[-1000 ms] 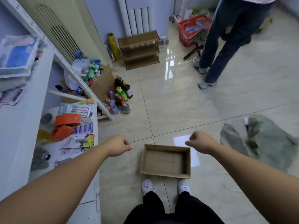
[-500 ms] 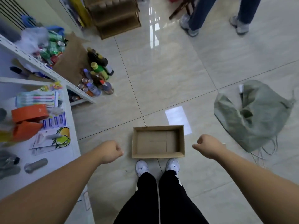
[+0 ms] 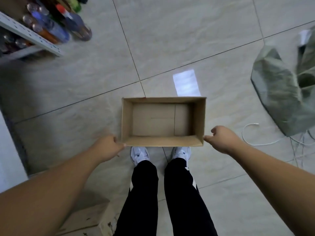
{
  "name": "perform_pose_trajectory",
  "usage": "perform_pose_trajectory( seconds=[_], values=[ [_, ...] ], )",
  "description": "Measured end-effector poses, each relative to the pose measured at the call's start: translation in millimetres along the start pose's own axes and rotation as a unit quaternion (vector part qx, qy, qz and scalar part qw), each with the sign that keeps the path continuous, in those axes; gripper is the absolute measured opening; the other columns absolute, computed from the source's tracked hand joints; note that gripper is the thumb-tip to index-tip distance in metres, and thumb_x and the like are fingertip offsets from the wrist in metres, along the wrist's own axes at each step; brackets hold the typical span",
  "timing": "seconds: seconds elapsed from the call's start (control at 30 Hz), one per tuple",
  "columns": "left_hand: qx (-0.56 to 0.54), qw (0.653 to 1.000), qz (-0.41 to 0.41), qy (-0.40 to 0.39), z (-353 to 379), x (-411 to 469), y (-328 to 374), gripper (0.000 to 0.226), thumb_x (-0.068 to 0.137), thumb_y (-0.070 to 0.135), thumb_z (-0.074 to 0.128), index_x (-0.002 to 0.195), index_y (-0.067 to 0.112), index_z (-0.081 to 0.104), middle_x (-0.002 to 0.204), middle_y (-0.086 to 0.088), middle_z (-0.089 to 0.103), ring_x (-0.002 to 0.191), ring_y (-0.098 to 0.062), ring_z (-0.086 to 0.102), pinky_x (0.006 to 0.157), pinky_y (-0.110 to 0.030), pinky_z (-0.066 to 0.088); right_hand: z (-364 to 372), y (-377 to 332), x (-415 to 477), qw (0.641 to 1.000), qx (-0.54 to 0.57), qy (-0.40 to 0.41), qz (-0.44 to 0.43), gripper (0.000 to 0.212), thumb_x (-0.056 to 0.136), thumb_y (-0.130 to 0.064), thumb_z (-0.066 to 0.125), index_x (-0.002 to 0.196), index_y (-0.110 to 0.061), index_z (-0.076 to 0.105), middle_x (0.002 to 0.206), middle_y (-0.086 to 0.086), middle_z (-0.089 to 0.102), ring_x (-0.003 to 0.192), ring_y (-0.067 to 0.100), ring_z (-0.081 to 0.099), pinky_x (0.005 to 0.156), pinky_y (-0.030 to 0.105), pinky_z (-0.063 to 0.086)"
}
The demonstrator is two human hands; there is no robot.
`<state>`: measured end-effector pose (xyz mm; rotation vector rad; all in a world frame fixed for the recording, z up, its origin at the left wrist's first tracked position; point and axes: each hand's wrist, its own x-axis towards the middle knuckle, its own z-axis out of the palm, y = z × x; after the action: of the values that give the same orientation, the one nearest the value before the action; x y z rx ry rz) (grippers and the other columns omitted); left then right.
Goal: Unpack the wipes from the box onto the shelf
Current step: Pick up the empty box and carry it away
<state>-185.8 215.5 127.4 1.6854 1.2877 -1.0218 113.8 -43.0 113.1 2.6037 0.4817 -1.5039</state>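
left hand [image 3: 109, 148] curled, fingertips against near-left corner of box [image 3: 153, 120], grasp unclear | right hand [image 3: 221, 140] curled, fingertip at near-right corner, grasp unclear | box open-topped, on floor [image 3: 170, 40] just ahead of white shoes [image 3: 139, 155] | shelf [image 3: 30, 35] far left, bottles [image 3: 56, 29] beside it | grey bag [image 3: 279, 92] at right
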Motion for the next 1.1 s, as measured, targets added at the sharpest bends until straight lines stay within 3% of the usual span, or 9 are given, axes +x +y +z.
perform_pose_trajectory(
  seconds=[0.13, 0.23, 0.3, 0.37, 0.5, 0.6, 0.83, 0.93, 1.1],
  values=[
    [-0.012, 1.0, -0.011, -0.009, 22, 49, 3, 0.032, 0.092, 0.032, 0.072, 0.07, 0.019, 0.053, 0.063, 0.003, 0.043, 0.061, -0.01, 0.051, 0.052, -0.028, 0.028, 37, 6, 50, 1.0, -0.018, -0.004, 0.013, 0.052, 0.091, -0.047, 0.064, 0.114, -0.001, 0.06, 0.114, 0.018, 0.067, 0.102, 0.037, 0.062, 0.084, 0.04, 0.053],
    [-0.05, 0.998, 0.01, -0.031, 34, 83, -3, 0.023, 0.08, 0.034, 0.084, 0.09, 0.025, 0.065, 0.083, 0.003, 0.064, 0.077, -0.014, 0.06, 0.063, -0.024, 0.043, 57, 6, 79, 0.999, -0.004, -0.002, 0.035, 0.05, 0.09, -0.045, 0.068, 0.111, -0.001, 0.056, 0.1, 0.016, 0.065, 0.091, 0.035, 0.06, 0.072, 0.037, 0.048],
    [-0.084, 0.995, 0.034, -0.041, 43, 110, -17, 0.073, 0.058, 0.058, 0.09, 0.117, 0.022, 0.068, 0.113, 0.005, 0.072, 0.103, -0.018, 0.067, 0.091, -0.035, 0.054, 67, 9, 97, 0.998, 0.011, -0.006, 0.059, 0.054, 0.086, -0.045, 0.071, 0.109, 0.001, 0.055, 0.086, 0.013, 0.064, 0.08, 0.033, 0.06, 0.062, 0.035, 0.043],
    [-0.127, 0.991, 0.039, -0.033, 56, 137, -33, 0.101, 0.047, 0.066, 0.088, 0.134, 0.022, 0.063, 0.126, 0.002, 0.07, 0.115, -0.022, 0.066, 0.102, -0.047, 0.053, 76, 11, 113, 0.997, 0.021, -0.016, 0.073, 0.06, 0.081, -0.048, 0.072, 0.109, 0.003, 0.057, 0.08, 0.013, 0.067, 0.078, 0.033, 0.064, 0.061, 0.034, 0.047],
    [-0.162, 0.986, -0.029, 0.035, 69, 152, -24, 0.066, 0.072, 0.039, 0.086, 0.129, 0.014, 0.067, 0.12, -0.011, 0.073, 0.109, -0.03, 0.069, 0.095, -0.044, 0.055, 92, 22, 140, 0.995, 0.056, -0.007, 0.086, 0.065, 0.071, -0.049, 0.072, 0.118, -0.005, 0.061, 0.098, 0.013, 0.07, 0.089, 0.034, 0.067, 0.077, 0.039, 0.057],
    [-0.135, 0.985, -0.076, 0.079, 77, 164, -32, 0.045, 0.089, 0.03, 0.072, 0.128, 0.009, 0.066, 0.12, -0.019, 0.071, 0.105, -0.037, 0.067, 0.092, -0.046, 0.055, 94, 21, 139, 0.99, 0.094, 0.041, 0.092, 0.033, 0.087, -0.025, 0.067, 0.112, -0.003, 0.065, 0.103, 0.016, 0.069, 0.097, 0.038, 0.065, 0.08, 0.038, 0.053],
    [-0.13, 0.982, -0.07, 0.116, 71, 155, -36, 0.008, 0.093, 0.024, 0.061, 0.091, 0.023, 0.069, 0.093, -0.009, 0.072, 0.084, -0.033, 0.067, 0.073, -0.038, 0.055, 84, 29, 133, 0.99, 0.091, 0.08, 0.067, 0.016, 0.089, -0.014, 0.057, 0.093, -0.005, 0.069, 0.09, 0.016, 0.07, 0.083, 0.036, 0.065, 0.073, 0.04, 0.055],
    [-0.133, 0.979, -0.067, 0.137, 58, 137, -30, 0.016, 0.092, 0.023, 0.062, 0.077, 0.022, 0.065, 0.085, -0.007, 0.069, 0.082, -0.032, 0.066, 0.077, -0.041, 0.056, 63, 26, 116, 0.992, 0.083, 0.08, 0.055, 0.016, 0.088, -0.014, 0.056, 0.093, -0.006, 0.069, 0.088, 0.014, 0.07, 0.08, 0.034, 0.065, 0.071, 0.038, 0.055],
    [-0.119, 0.979, -0.033, 0.161, 23, 94, -19, 0.017, 0.095, 0.023, 0.062, 0.089, 0.011, 0.073, 0.085, -0.01, 0.071, 0.078, -0.031, 0.065, 0.071, -0.039, 0.052, 16, 14, 75, 0.99, 0.09, 0.104, 0.022, 0.014, 0.088, -0.012, 0.055, 0.088, -0.006, 0.067, 0.082, 0.013, 0.067, 0.076, 0.034, 0.062, 0.065, 0.035, 0.047]
  ],
)
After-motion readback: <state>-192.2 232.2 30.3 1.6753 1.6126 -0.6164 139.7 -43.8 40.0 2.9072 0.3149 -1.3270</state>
